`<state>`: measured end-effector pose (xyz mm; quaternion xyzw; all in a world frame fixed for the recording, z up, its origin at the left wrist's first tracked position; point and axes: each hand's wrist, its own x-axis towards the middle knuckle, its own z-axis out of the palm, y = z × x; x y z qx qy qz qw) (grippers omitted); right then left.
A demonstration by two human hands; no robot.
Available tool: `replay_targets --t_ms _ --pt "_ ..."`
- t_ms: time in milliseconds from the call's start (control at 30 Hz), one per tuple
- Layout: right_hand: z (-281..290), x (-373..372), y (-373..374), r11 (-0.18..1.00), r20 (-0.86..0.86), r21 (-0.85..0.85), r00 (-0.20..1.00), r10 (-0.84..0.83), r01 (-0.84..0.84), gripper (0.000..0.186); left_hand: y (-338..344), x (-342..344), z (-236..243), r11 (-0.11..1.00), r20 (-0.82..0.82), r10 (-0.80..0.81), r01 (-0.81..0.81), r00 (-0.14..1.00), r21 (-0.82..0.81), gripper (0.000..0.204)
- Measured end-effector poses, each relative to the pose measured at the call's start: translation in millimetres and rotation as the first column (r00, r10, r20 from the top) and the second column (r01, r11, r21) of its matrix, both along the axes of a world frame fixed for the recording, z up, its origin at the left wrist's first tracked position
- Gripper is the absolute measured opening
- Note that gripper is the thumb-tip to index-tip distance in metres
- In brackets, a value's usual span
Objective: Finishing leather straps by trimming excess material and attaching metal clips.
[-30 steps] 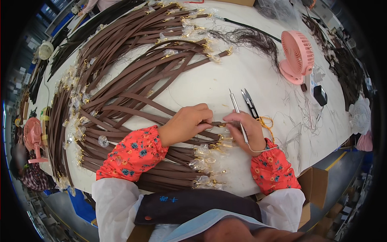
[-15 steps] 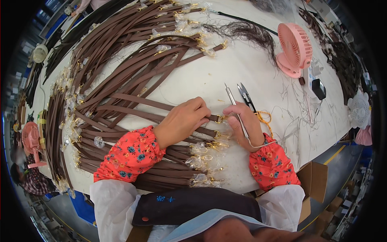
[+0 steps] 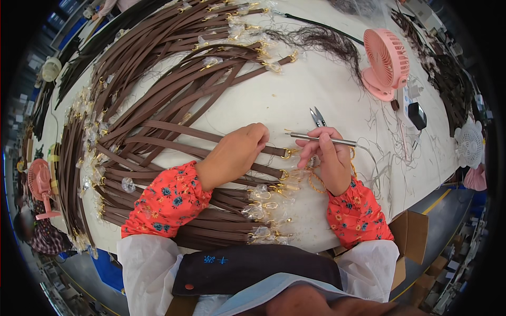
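Note:
My left hand (image 3: 232, 155) has its fingers curled together over the brown straps (image 3: 158, 131); whatever is in its fingertips is hidden. Just to its right, one strap ends in a gold metal ring (image 3: 287, 153). My right hand (image 3: 332, 158) grips a thin silver pen-like tool (image 3: 348, 142) with a cable, held nearly level, tip pointing left, some fingers loosely bent below it. Black-handled thread snips (image 3: 317, 116) lie just beyond that hand, with a coiled yellow cord (image 3: 354, 171) beside it. Clear plastic-wrapped gold clasps (image 3: 255, 210) sit at the ends of nearby straps.
A pink fan (image 3: 383, 63) and power strip (image 3: 408, 105) stand at the right, a white fan (image 3: 468, 146) beyond. Another pink fan (image 3: 40, 187) is at the left, near a seated person (image 3: 42, 237). A cardboard box (image 3: 411, 237) is below the table edge.
The pen tool has swung from upright to nearly level, tip leftward, as my right hand turned. My left hand has shifted slightly up and left, away from the strap's ring end.

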<state>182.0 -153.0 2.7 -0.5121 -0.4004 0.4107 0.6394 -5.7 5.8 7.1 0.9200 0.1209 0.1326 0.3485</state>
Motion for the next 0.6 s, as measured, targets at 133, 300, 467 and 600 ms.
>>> replay_targets --t_ms 133,300,467,600 --pt "1.2 -2.0 0.9 1.000 -0.022 -0.002 1.000 -0.015 0.015 0.029 -4.2 1.5 12.5 0.998 -0.002 -0.030 0.030 1.000 -0.050 0.022" --pt "1.8 -2.6 0.4 1.000 -0.021 -0.018 1.000 -0.006 0.006 0.029 -7.4 5.1 3.3 0.992 -0.019 -0.048 0.050 0.999 0.117 0.018" --pt "8.5 -2.8 -3.1 0.996 -0.021 -0.085 1.000 0.009 -0.010 0.033 -8.1 6.5 -2.5 0.956 0.026 -0.082 0.072 0.996 0.285 0.015" --pt "10.2 -2.0 -4.6 0.989 -0.027 -0.136 0.998 0.053 -0.056 0.036 -4.0 7.3 -2.7 0.954 0.027 -0.104 0.093 0.994 0.284 0.015"
